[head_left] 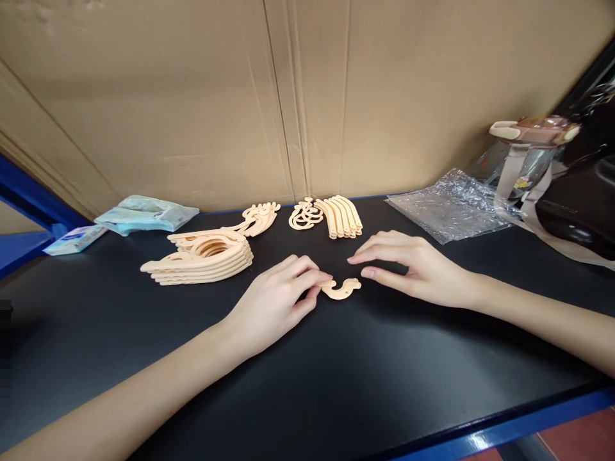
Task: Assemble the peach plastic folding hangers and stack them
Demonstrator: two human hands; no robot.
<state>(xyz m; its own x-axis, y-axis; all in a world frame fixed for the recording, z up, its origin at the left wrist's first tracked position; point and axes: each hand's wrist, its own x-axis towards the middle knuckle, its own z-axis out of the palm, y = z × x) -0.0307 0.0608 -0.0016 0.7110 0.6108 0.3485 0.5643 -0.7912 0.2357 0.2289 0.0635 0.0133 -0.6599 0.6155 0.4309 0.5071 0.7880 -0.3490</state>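
Between finger and thumb, my left hand (283,294) pinches one end of a small cream, S-curved plastic piece (342,292) low over the black table. Part of that piece is hidden by my fingers. Just to its right, my right hand (413,269) is open, with thumb and fingers apart and nothing in them. Left of my hands lies a stack of cream plastic folding hangers (202,262). Behind it are several curved cream pieces (262,218). Farther back, a small pile of cream hooks (305,214) lies beside a row of curved hanger arms (340,218).
A light blue soft pack (144,214) and a smaller packet (75,239) lie at the back left. On the right are a clear plastic bag (451,205) and a strapped drinking bottle (528,153). A cardboard wall (192,109) stands behind the black table (298,397).
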